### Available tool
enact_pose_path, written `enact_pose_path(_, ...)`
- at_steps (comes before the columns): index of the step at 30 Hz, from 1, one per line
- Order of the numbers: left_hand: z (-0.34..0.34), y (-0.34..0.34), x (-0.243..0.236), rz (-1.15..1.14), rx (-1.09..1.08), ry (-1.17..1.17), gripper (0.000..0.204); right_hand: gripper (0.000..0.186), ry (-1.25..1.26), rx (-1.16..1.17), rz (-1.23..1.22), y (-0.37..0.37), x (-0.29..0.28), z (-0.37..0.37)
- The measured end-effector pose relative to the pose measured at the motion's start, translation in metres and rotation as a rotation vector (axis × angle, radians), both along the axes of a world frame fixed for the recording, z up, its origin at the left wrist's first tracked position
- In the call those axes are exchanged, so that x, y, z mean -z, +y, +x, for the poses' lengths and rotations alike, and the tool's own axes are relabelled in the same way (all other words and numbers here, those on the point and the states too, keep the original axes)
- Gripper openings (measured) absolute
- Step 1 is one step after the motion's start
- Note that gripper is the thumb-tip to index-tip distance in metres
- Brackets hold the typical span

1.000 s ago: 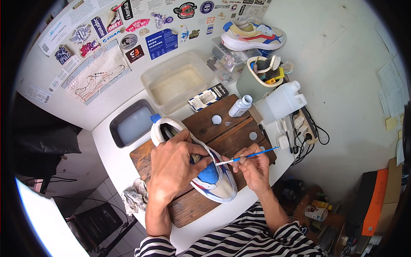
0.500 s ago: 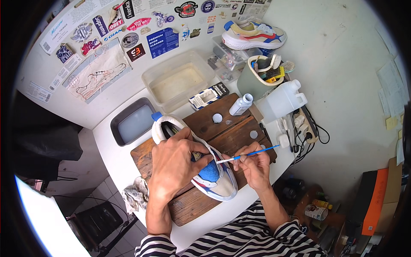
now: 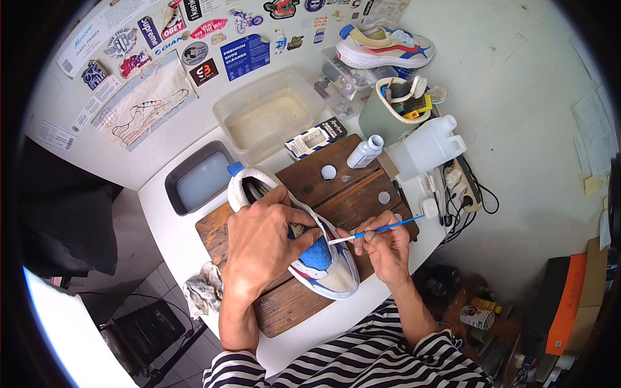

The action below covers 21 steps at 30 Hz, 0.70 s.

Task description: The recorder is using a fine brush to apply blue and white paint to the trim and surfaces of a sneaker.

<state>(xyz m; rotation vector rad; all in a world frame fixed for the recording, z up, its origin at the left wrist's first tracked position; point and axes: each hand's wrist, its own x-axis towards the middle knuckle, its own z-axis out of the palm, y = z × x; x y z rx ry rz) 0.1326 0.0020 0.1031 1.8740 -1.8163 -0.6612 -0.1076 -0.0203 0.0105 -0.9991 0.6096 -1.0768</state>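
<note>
White surface (image 3: 178, 242), centre frame: your left hand (image 3: 262, 242) still grips the sneaker (image 3: 323, 262); your right-hand fingers (image 3: 372, 236) pinch the blue brush (image 3: 381, 228), barely shifted.

Surface: white table (image 3: 169, 226).
On it: wooden board (image 3: 304, 304), dark grey tray (image 3: 197, 181), clear plastic tub (image 3: 268, 116), white jug (image 3: 427, 145), crumpled rag (image 3: 202, 292) at the left edge.
</note>
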Motion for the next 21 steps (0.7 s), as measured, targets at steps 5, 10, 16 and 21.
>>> enact_pose_path(5, -0.0006, -0.0001, -0.0001, 0.006, 0.0, 0.002, 0.025, 0.013, -0.016, -0.001, -0.003, -0.0007, 0.0037, -0.0016)
enact_pose_path(10, -0.0001, -0.0001, -0.0014, 0.022, 0.001, 0.005, 0.025, 0.016, -0.103, -0.009, 0.015, -0.0003, 0.0068, -0.0039)
enact_pose_path(16, -0.0004, -0.0009, -0.0004, 0.025, 0.0, 0.013, 0.026, 0.016, -0.064, -0.001, 0.011, 0.0017, 0.0055, -0.0043)
enact_pose_path(21, -0.0002, -0.0007, -0.0015, 0.033, -0.008, 0.012, 0.026, 0.012, 0.013, 0.026, 0.011, 0.0025, 0.0018, -0.0023)
